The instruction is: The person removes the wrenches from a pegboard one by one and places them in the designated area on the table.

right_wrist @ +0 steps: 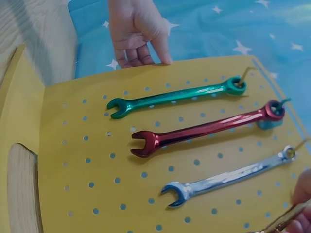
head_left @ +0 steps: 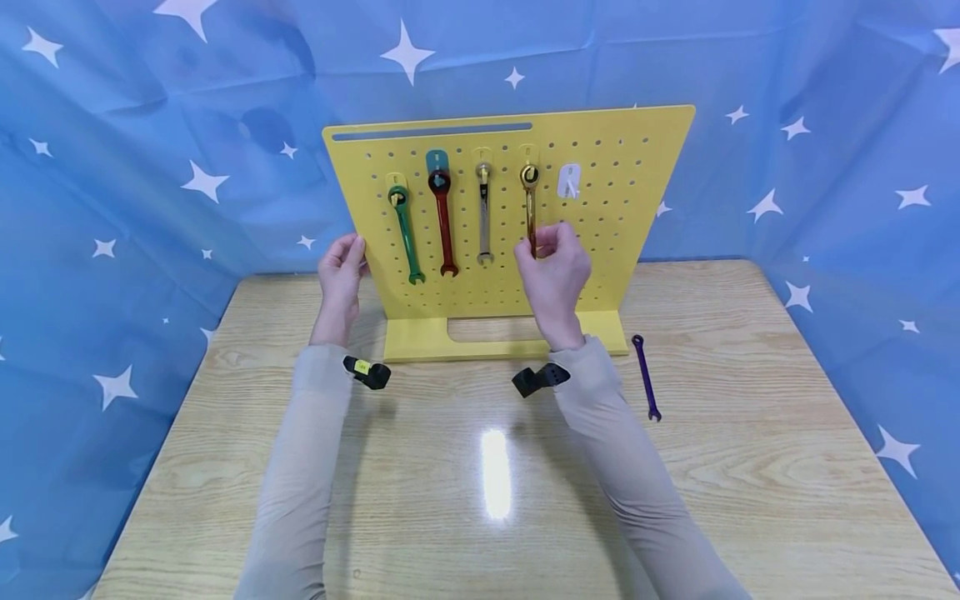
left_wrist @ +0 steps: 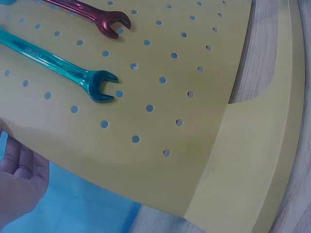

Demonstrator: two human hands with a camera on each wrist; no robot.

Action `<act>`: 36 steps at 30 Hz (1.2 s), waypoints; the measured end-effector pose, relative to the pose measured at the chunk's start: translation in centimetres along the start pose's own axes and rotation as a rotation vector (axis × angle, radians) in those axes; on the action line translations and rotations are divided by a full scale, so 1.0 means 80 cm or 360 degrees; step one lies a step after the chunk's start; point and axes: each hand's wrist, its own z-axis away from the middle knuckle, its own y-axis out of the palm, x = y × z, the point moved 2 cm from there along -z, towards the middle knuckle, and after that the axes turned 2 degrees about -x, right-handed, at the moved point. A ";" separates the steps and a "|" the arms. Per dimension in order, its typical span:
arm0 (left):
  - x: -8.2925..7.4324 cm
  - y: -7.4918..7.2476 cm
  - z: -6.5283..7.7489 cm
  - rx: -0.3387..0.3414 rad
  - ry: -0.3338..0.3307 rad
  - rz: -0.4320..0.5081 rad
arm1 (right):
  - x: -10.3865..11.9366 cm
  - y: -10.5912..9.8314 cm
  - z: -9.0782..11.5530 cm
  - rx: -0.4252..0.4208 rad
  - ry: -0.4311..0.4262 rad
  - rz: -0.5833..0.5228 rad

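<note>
- I see a pale wood-grain table (head_left: 225,467) with rounded far corners.
- Behind the table and along both its sides, I see creased blue cloth (head_left: 465,37).
- White four-pointed stars (head_left: 407,54) dot the cloth around the table.
- A bright oblong glare (head_left: 495,475) lies mid-table.

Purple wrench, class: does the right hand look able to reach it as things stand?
Probably yes: the purple wrench lies uncovered on the table beside the pegboard, though the right hand, pinching the gold wrench, would likely need to let go first.

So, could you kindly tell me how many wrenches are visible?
5: green one, red one, silver one and gold one on the pegboard; purple one beside it, on the table.
</note>
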 end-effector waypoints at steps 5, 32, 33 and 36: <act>0.000 0.000 0.000 0.0001 -0.0001 0.0017 | 0.005 -0.005 0.000 0.0020 0.0000 -0.0010; 0.001 -0.001 0.000 0.0002 0.0004 0.0002 | 0.026 -0.031 -0.009 0.0184 0.0096 -0.0048; 0.001 -0.001 0.000 0.0003 0.0008 0.0005 | 0.025 -0.031 -0.009 0.0195 0.0114 -0.0068; 0.001 -0.001 0.000 0.0004 0.0016 0.0011 | 0.022 -0.032 -0.010 0.0244 0.0202 -0.0147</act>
